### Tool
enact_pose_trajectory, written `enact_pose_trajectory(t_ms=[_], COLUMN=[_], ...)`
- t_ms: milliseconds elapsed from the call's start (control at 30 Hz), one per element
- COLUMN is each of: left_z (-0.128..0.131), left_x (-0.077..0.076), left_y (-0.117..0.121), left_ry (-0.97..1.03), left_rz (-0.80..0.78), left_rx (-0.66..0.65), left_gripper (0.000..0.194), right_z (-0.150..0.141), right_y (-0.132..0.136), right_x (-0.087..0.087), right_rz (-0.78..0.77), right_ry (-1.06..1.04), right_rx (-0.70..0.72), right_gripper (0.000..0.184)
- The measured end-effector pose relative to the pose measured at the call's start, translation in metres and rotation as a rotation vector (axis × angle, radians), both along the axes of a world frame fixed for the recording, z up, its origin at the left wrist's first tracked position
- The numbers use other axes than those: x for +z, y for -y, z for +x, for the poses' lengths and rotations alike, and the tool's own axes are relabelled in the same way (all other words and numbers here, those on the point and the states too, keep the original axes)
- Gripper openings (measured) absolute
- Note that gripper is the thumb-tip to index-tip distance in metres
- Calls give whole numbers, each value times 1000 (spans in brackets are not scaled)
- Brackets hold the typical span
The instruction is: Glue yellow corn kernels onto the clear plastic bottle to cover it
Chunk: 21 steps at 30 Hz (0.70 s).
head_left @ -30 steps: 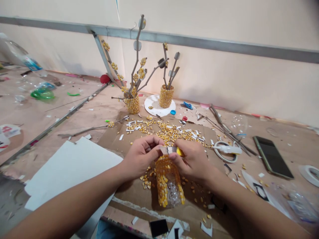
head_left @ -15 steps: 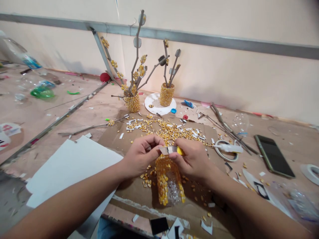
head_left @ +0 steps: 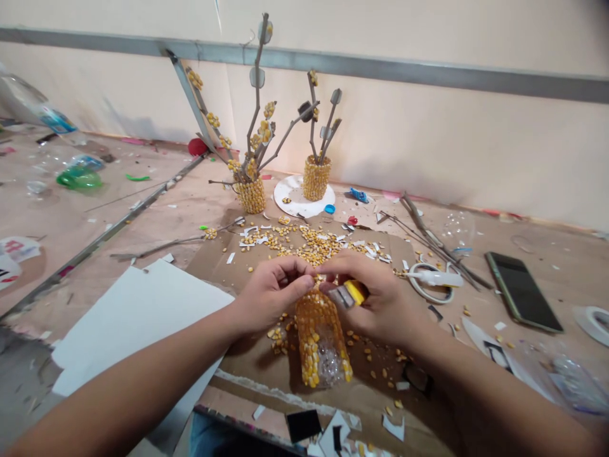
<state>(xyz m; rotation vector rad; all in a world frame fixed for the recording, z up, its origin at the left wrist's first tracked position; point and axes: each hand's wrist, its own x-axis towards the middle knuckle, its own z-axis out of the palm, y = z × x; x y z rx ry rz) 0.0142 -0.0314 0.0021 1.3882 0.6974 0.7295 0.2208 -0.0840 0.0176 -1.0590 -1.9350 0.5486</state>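
My left hand (head_left: 280,292) is closed in a pinch above the bottle; whatever lies between its fingertips is too small and hidden to make out. My right hand (head_left: 373,295) is wrapped round a yellow utility knife (head_left: 351,293) with a grey metal front. Its thumb and index finger reach to the left fingertips. Below both hands lies a clear plastic bottle (head_left: 328,362) partly covered with corn kernels, bare on part of its side. Loose corn kernels (head_left: 316,244) and white scraps are spread on the cardboard (head_left: 219,254) behind the hands.
Two kernel-covered pots (head_left: 250,195) with twigs stand at the back, one on a white disc (head_left: 290,202). White sheets (head_left: 143,311) lie left. At right are a glue bottle (head_left: 435,278), a tape roll (head_left: 594,325), sticks (head_left: 428,241) and a phone (head_left: 523,292).
My right hand has tilted the utility knife back into its palm, away from the left fingertips, and its thumb and index finger have stretched toward them. My left hand keeps its pinch.
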Motion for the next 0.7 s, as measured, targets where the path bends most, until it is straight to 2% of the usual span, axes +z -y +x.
enact_pose_trajectory(t_ms=[67, 167, 267, 400, 467, 567, 633, 700], left_z=[0, 0, 1, 1, 0, -3, -6, -8], left_x=[-1, 0, 1, 1, 1, 1, 3, 4], left_y=[0, 1, 3, 4, 4, 0, -4, -9], left_ry=[-4, 13, 24, 23, -20, -163, -260, -355], left_rz=[-13, -69, -120, -116, -67, 118, 257, 324], left_rx=[-29, -60, -61, -51, -34, 4, -3, -54], left_gripper=[34, 39, 41, 35, 31, 23, 19, 19], right_z=[2, 7, 8, 8, 9, 16, 24, 31], right_y=[2, 1, 0, 1, 1, -3, -7, -10], right_x=[1, 0, -2, -1, 2, 9, 14, 17], right_rz=[77, 161, 206, 158, 106, -87, -247, -385], right_ry=[55, 180, 234, 243, 205, 152, 202, 287], right_rx=[69, 70, 32, 27, 56, 111, 154, 215], right_gripper=[37, 41, 36, 27, 28, 20, 11, 11])
